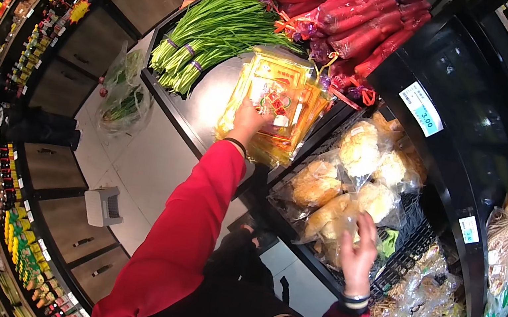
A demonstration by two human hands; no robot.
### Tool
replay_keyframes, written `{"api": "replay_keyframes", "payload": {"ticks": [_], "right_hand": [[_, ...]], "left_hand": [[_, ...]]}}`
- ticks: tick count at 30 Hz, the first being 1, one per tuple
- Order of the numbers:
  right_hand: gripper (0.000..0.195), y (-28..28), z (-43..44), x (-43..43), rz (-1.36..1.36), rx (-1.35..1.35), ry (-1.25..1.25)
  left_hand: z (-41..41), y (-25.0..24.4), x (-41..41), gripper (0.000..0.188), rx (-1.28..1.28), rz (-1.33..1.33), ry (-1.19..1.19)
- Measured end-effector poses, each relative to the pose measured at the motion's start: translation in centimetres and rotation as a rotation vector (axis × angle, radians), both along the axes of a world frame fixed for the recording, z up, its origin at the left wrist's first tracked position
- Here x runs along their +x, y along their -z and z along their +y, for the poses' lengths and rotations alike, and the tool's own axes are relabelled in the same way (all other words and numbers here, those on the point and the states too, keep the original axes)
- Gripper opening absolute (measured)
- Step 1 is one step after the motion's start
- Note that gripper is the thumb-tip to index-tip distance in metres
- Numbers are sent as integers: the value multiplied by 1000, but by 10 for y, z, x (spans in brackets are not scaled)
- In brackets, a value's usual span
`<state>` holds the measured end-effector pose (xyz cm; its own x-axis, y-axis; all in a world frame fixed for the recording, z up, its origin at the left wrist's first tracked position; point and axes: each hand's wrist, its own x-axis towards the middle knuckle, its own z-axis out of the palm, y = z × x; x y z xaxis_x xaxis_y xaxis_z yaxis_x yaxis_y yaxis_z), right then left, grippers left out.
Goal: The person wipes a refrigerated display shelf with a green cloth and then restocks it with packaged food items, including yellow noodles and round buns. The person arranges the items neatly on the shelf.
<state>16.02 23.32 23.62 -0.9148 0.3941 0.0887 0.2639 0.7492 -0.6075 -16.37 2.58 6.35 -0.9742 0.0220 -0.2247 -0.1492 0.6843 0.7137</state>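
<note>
My left hand (250,121) lies on the front of a stack of yellow plastic packets (280,87) with red printing. Its fingers are bent at the top packet's left side; whether they grip it, I cannot tell. The stack sits on a metal display surface (213,84) beside bundled green stalks (225,28). Lower right, my right hand (359,254) is at a clear-bagged pale vegetable (332,219), fingers apart, apparently touching the plastic. More bagged pale heads (315,184), possibly cauliflower, fill the black crate (406,224) around it.
Red-wrapped long produce (339,9) is heaped at the far end. A black shelf edge (446,155) bearing price tags curves along the right. Bagged greens (125,101) and a grey plastic stool (103,206) stand on the floor. Another person (27,128) is by the left shelves.
</note>
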Motion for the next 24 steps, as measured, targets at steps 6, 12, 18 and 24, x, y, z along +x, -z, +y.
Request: {"api": "replay_keyframes", "payload": {"ticks": [6,12,18,24], "right_hand": [[34,-6,-30,-59,35,-92,-173],[36,0,-29,-55,33,-218,-138],[65,-51,-26,-59,218,-536,-42],[57,-115,-20,-50,182,-548,-30]], "left_hand": [[5,11,-6,50,628,-278,29],[-22,1,6,26,741,-450,286],[-12,-148,82,39,1062,-423,344],[42,-268,124,53,970,-537,728]]}}
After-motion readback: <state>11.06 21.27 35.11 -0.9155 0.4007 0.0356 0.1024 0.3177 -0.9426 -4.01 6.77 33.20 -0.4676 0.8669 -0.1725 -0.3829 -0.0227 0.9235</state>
